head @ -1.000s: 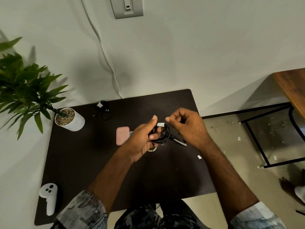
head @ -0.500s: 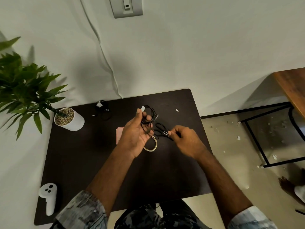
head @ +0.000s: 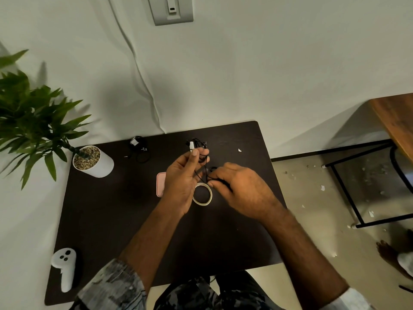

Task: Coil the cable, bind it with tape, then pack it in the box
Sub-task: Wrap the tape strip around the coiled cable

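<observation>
My left hand (head: 182, 179) pinches a small coil of black cable (head: 200, 145) above the dark table, with a white piece of tape (head: 191, 146) stuck at its top. Loose black strands hang from the coil down between my hands. My right hand (head: 242, 190) is curled around black scissors (head: 212, 170), low over the table and just right of the tape roll (head: 202, 195). The tape roll lies flat between my hands. A pink box (head: 160, 184) lies left of the roll, mostly hidden behind my left hand.
Another bundled black cable (head: 139, 149) lies near the back edge of the dark table (head: 107, 220). A potted plant (head: 92, 161) stands back left, a white controller (head: 64, 268) front left. A tape scrap (head: 239, 150) lies back right. A metal-framed wooden table (head: 395, 121) stands right.
My left hand has kept the coil raised toward the back. My right hand has moved with the scissors away from the coil, down and left to beside the tape roll.
</observation>
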Demonstrator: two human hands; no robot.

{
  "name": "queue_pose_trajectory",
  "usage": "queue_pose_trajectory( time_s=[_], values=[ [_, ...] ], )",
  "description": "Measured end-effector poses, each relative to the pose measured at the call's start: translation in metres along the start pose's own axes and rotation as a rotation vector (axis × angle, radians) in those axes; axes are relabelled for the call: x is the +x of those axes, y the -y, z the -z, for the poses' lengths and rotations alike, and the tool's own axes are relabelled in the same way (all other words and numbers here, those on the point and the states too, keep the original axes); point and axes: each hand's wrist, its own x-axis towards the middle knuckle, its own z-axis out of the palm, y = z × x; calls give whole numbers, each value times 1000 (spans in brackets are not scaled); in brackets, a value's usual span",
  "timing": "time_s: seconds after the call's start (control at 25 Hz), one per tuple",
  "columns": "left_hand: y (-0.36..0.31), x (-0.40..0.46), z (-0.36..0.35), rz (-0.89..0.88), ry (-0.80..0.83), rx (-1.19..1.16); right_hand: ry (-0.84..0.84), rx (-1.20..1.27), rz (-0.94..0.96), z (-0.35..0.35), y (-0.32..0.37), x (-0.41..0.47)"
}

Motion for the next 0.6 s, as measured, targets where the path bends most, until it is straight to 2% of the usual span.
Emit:
queue_pose_trajectory(
  time_s=[0.24,0.44,0.6],
  values=[
    [6,-6,-9,77,137,324,-261,-17,-77,-2,-4,7],
    [9,-2,-8,176,218,408,-260,283,-183,-9,-11,7],
    [14,0,-3,235,239,407,-193,545,-253,-10,-17,5]
  ],
)
